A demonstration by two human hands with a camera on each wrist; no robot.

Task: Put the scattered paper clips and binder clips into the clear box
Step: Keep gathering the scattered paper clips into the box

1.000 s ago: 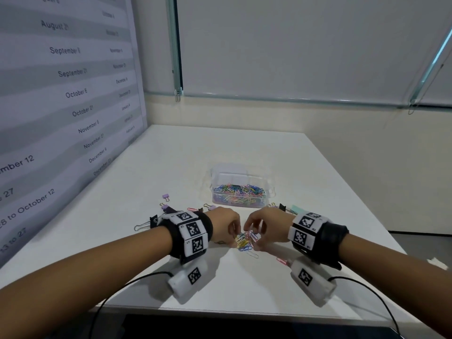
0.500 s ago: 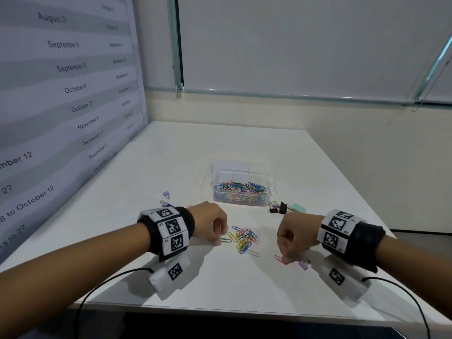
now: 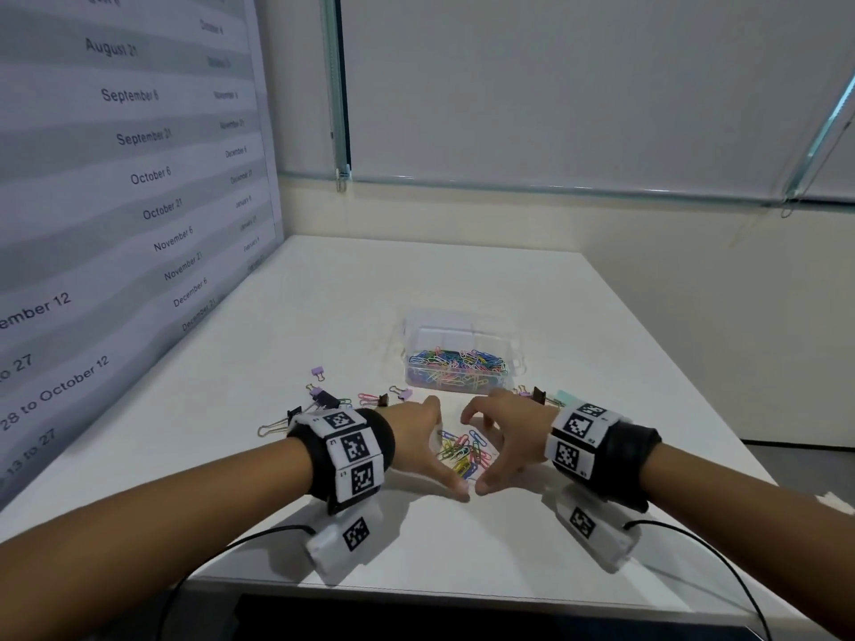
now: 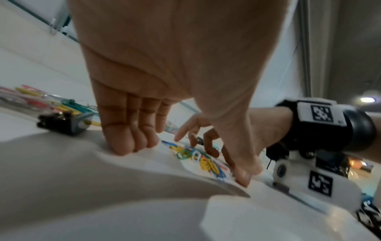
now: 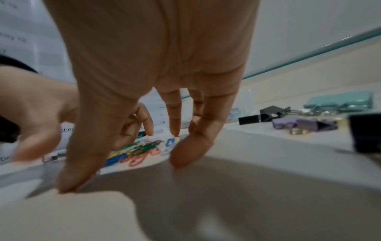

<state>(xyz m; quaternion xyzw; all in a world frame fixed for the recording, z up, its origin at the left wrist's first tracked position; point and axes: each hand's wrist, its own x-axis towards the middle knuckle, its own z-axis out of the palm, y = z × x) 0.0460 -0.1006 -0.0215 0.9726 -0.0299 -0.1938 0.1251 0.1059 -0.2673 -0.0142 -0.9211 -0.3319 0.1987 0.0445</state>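
A small pile of coloured paper clips point(image 3: 462, 451) lies on the white table between my hands. My left hand point(image 3: 416, 437) and right hand point(image 3: 502, 437) cup it from both sides, fingers spread and curved, with fingertips on the table and the thumb tips almost meeting at the near side. Neither hand holds anything. The wrist views show the same pile point(image 4: 198, 156) point(image 5: 140, 150) ringed by fingers. Just beyond stands the clear box point(image 3: 513, 358), its lid off, holding several coloured clips. Binder clips lie to the left point(image 3: 326, 399) and right point(image 3: 539, 394) of the hands.
A purple binder clip point(image 3: 319, 373), a silver-handled one point(image 3: 273, 428) and pink paper clips point(image 3: 368, 399) lie left of the box. A teal item point(image 3: 566, 396) lies right of it. A calendar wall point(image 3: 139, 178) borders the table's left; the table edge point(image 3: 462, 594) is near me.
Half a second ago my hands were apart with curled fingers. Both have since moved inward and spread their fingers around the paper clip pile.
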